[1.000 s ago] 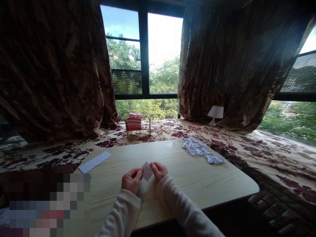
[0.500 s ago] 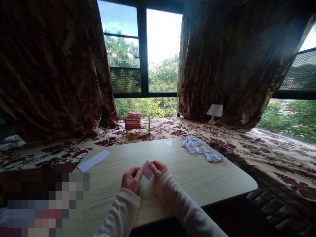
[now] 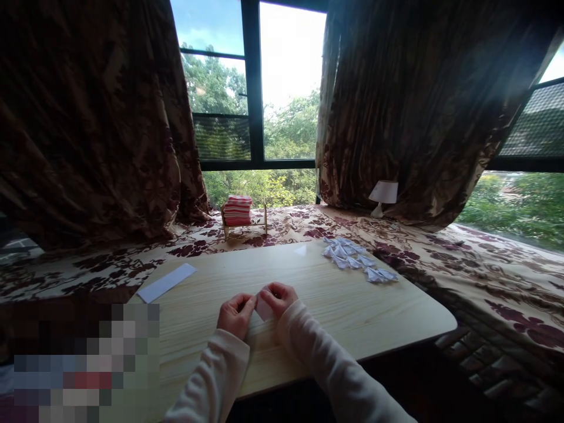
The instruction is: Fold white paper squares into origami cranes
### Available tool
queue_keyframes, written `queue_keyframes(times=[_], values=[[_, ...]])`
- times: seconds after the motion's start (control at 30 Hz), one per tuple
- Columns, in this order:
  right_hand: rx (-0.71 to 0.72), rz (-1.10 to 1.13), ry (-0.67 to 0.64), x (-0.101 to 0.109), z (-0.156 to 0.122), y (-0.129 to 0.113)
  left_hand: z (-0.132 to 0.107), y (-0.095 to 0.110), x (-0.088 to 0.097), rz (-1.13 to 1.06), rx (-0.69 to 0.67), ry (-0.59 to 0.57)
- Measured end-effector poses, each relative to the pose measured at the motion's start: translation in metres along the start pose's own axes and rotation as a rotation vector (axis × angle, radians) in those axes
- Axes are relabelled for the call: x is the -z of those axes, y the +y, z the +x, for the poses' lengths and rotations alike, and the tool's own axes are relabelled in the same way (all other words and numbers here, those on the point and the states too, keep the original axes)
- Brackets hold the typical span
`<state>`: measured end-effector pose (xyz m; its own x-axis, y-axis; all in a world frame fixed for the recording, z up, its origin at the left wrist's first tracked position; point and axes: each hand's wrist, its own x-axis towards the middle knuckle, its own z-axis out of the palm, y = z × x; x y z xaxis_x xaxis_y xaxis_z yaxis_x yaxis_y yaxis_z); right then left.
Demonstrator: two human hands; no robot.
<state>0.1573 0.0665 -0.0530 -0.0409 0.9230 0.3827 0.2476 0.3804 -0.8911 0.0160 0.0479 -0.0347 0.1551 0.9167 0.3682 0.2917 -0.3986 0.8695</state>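
Observation:
A small folded piece of white paper (image 3: 264,309) is pinched between my two hands, just above the wooden-topped table (image 3: 211,352). My left hand (image 3: 237,314) grips its left corner between thumb and fingers. From the other side, my right hand (image 3: 281,298) presses its thumb over the paper's upper right, covering much of it. Folded white paper pieces (image 3: 346,254) lie clustered at the table's far right. A stack of white paper strips (image 3: 167,283) rests near the left edge, and a small white paper triangle (image 3: 301,250) lies close to the far edge.
Behind the table, a floral-covered ledge (image 3: 291,226) runs below the window. On it stand a small rack with folded red-and-white cloths (image 3: 238,210) and a white lamp (image 3: 384,194). Dark patterned curtains (image 3: 409,117) hang on both sides. A pixelated patch hides the lower left.
My right thumb and fingers have shifted left over the top of the paper, so less of it shows. The camera view has tilted slightly downward; the table items lie as before.

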Motion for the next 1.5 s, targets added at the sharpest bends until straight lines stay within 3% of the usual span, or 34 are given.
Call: queue_keyframes(times=[0.2, 0.4, 0.53, 0.7, 1.03, 1.17, 1.33, 1.5], values=[[-0.052, -0.049, -0.008, 0.003, -0.001, -0.005, 0.0, 0.002, 0.0, 0.016, -0.014, -0.041], [-0.12, -0.019, 0.088, -0.002, 0.003, -0.002, -0.001, 0.007, -0.001, 0.008, 0.005, -0.051], [-0.122, 0.05, 0.119, -0.002, 0.006, 0.002, -0.001, 0.009, -0.001, -0.013, 0.054, 0.032], [-0.016, 0.108, 0.08, 0.005, 0.001, -0.006, 0.0, 0.016, 0.0, -0.067, 0.107, 0.148], [-0.024, 0.073, -0.012, -0.002, 0.004, 0.015, -0.002, 0.017, -0.003, -0.088, 0.173, 0.186], [-0.062, 0.086, 0.03, -0.002, 0.009, 0.021, 0.001, 0.009, -0.001, -0.081, 0.232, 0.228], [-0.083, 0.101, 0.169, 0.012, 0.01, 0.018, 0.007, -0.002, 0.003, -0.119, 0.305, 0.379], [-0.028, 0.135, 0.17, 0.01, 0.005, -0.003, 0.005, 0.008, 0.004, -0.148, 0.263, 0.338]])
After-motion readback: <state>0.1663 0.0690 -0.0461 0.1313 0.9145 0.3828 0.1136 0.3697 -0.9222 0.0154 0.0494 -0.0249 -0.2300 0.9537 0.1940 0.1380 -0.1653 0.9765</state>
